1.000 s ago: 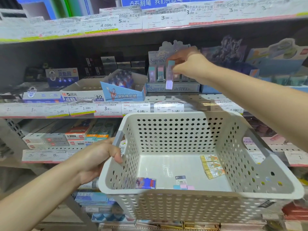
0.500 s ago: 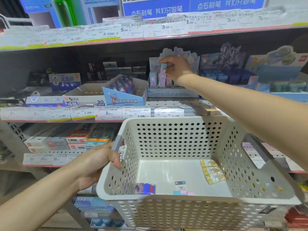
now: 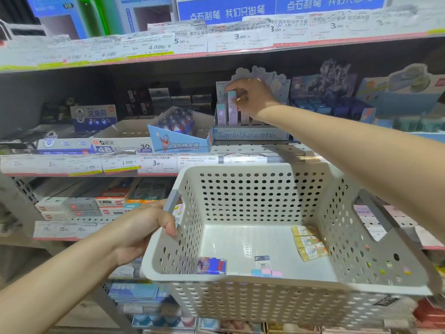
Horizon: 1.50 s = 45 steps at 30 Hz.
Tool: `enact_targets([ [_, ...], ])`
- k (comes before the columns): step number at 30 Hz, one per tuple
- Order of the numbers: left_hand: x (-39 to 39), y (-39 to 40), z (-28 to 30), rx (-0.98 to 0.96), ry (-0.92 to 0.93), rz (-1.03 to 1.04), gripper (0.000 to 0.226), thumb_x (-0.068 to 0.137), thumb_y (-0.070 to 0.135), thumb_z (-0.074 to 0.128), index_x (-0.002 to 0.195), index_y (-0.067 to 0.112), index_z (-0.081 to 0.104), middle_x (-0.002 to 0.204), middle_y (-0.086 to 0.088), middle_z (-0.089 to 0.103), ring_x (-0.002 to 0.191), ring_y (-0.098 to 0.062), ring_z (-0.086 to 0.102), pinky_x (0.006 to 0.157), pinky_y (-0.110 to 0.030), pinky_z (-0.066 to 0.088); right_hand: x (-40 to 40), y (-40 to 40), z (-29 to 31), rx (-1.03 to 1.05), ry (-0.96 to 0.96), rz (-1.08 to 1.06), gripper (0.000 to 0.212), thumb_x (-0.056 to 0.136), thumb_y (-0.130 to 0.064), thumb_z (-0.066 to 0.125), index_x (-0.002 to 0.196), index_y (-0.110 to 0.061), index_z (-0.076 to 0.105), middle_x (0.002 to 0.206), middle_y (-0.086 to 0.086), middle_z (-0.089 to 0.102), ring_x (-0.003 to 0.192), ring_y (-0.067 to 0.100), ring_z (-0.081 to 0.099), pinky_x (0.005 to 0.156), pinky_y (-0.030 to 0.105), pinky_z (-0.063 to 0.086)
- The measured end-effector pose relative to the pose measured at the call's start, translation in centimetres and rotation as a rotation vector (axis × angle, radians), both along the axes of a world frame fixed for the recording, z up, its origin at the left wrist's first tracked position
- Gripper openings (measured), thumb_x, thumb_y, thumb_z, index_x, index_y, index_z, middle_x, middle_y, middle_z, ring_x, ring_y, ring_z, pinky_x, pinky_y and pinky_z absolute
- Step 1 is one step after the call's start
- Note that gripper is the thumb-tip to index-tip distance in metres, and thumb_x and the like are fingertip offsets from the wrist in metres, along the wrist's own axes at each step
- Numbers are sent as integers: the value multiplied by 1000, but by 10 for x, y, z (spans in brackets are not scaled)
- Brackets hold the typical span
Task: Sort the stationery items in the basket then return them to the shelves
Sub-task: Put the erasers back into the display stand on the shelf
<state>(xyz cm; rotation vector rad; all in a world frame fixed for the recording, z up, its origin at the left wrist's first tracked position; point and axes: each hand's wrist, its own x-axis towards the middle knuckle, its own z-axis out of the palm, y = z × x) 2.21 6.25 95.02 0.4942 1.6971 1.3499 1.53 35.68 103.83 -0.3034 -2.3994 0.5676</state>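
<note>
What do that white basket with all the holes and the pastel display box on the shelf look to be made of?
The white perforated basket looks like moulded plastic: smooth, slightly glossy walls with evenly punched round holes and a thick rounded rim. The pastel Sanrio display box seems to be printed cardboard, going by its thin flat panels and cut-out backing card, though a coated finish cannot be ruled out.

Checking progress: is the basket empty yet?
Not empty. The basket holds yellow packets, a blue pack and pastel erasers.
</note>
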Motion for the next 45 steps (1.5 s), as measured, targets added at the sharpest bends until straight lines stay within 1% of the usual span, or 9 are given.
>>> enact_targets([
  [9,-1,1,1,14,7,-42,56,47,-5,47,95,14,68,75,-22,68,58,-33,65,48,-34,53,13,1,6,43,-47,18,32,89,0,55,117,-12,63,122,7,61,104,23,60,94,25,48],
  [14,-4,1,1,29,1,-39,65,46,-4,48,104,18,67,84,-25,66,67,-36,63,51,-36,54,14,-2,-2,49,-86,2,31,90,-4,56,120,-12,63,126,6,59,105,22,61,89,21,44],
  [17,-5,1,3,43,6,-50,62,46,-4,47,102,14,65,83,-24,66,64,-35,64,50,-35,53,13,-2,-5,168,-76,-33,33,93,-9,54,125,-15,61,124,9,57,105,25,58,89,20,40],
  [22,-10,-1,5,36,16,-64,64,47,-3,48,108,10,64,89,-26,67,72,-38,64,55,-37,55,14,3,-11,300,-121,-42,37,94,-3,45,124,-16,61,129,4,52,124,23,44,100,25,34],
  [27,-12,-1,9,37,7,-78,63,49,-3,48,107,12,65,89,-25,69,70,-38,67,54,-39,55,15,4,-14,244,-184,-40,59,86,17,42,131,-19,55,140,1,45,133,20,37,107,24,31],
  [35,-11,-1,9,31,23,-79,63,48,-4,48,107,11,63,89,-24,69,70,-36,67,56,-40,54,20,2,-9,291,-278,-65,65,89,13,39,139,-28,43,146,2,34,137,22,28,110,28,27],
  [39,-8,-1,10,26,44,-79,63,48,-3,48,107,12,63,82,-22,70,65,-34,68,51,-37,54,23,0,-9,336,-344,-78,67,90,8,43,146,-26,29,154,5,23,143,26,20,114,35,24],
  [42,-8,-1,9,18,46,-75,66,48,-3,49,110,11,62,88,-24,69,70,-36,68,57,-40,54,35,-2,-8,286,-281,-17,62,91,-4,49,146,-22,28,151,7,29,138,26,29,108,34,31],
  [45,-10,0,8,11,53,-72,66,47,-2,49,110,13,63,90,-23,69,72,-36,67,59,-40,54,58,-13,-11,275,-100,121,37,90,-14,53,126,-14,51,123,4,52,110,16,49,90,24,39],
])
